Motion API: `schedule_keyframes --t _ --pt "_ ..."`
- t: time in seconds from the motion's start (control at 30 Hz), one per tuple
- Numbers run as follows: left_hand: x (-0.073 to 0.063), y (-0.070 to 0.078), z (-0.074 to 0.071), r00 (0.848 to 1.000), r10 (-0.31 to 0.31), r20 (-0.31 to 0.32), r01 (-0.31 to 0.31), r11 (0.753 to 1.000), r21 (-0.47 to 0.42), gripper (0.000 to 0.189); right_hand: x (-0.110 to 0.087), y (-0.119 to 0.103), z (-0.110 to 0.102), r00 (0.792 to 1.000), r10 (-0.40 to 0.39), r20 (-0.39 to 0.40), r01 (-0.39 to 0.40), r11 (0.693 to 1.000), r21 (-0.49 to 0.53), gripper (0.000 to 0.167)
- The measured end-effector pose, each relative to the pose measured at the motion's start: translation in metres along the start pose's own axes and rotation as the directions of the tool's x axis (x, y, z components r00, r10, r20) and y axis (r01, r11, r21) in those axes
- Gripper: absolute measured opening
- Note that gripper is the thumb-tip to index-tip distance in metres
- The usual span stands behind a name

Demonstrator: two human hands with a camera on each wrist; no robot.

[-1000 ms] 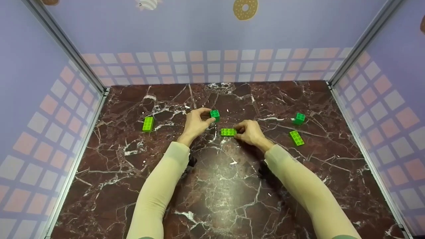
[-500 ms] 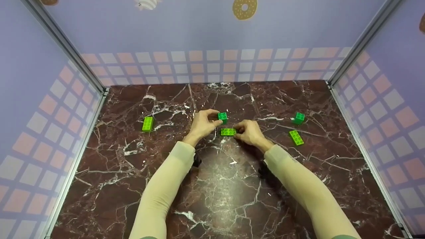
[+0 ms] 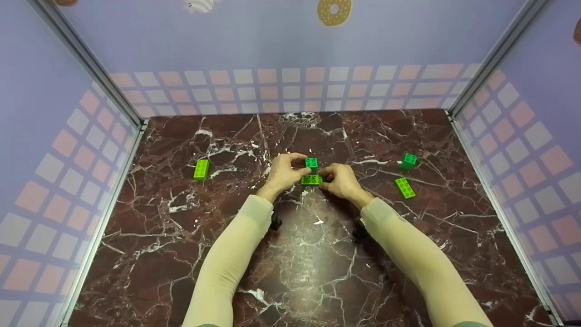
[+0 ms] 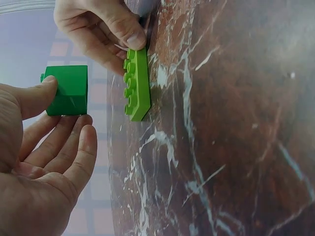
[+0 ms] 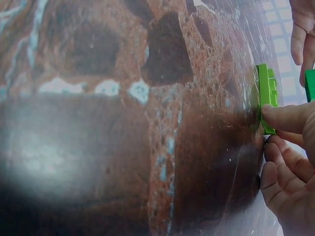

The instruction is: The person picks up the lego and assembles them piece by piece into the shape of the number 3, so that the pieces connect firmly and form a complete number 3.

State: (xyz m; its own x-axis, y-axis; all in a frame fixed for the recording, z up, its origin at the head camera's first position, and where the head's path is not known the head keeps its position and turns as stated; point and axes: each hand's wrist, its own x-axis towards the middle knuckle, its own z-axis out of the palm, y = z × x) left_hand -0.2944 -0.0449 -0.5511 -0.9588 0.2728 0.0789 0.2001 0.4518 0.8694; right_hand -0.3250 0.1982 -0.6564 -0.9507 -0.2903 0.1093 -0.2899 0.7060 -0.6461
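My left hand (image 3: 283, 175) pinches a dark green square toy brick (image 4: 69, 91) between thumb and fingers. In the left wrist view that brick hangs in the air, apart from the lime green brick (image 4: 140, 83) lying flat on the tabletop with its studs up. My right hand (image 3: 342, 181) holds the lime brick's right end between thumb and fingers. The right wrist view shows the thumb (image 5: 285, 118) against the lime brick's side, with the dark green brick (image 5: 310, 84) partly cut off at the edge.
Another lime brick (image 3: 201, 169) lies to the left on the marbled tabletop (image 3: 159, 254). At right are a second dark green brick (image 3: 408, 161) and a lime brick (image 3: 405, 188). Patterned walls (image 3: 290, 45) enclose the back and both sides.
The left hand has carried the dark green brick rightward, from left of the lime brick to above it. The right hand and the lime brick have stayed in place.
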Motion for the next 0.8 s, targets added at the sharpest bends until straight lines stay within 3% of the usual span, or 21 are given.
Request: schedule_keyframes --t 0.23,0.33,0.57,0.8 --pt "0.000 -0.002 0.008 1.000 -0.005 0.014 0.005 1.000 0.003 0.037 0.000 0.000 0.000 1.000 -0.014 -0.003 0.014 1.000 -0.008 0.030" --pt "-0.001 -0.003 0.012 1.000 -0.012 0.018 0.011 1.000 0.017 0.038 -0.005 -0.012 -0.007 1.000 0.001 -0.001 -0.001 1.000 0.025 0.031" --pt "0.000 -0.006 0.017 0.999 -0.032 0.028 0.031 0.999 0.043 0.039 -0.024 -0.066 -0.036 0.999 0.050 0.013 -0.052 0.992 0.112 0.043" --pt "0.000 -0.006 0.019 0.999 -0.035 0.025 0.033 0.998 0.062 0.038 -0.025 -0.074 -0.041 0.992 0.123 -0.011 -0.115 0.954 0.277 0.051"
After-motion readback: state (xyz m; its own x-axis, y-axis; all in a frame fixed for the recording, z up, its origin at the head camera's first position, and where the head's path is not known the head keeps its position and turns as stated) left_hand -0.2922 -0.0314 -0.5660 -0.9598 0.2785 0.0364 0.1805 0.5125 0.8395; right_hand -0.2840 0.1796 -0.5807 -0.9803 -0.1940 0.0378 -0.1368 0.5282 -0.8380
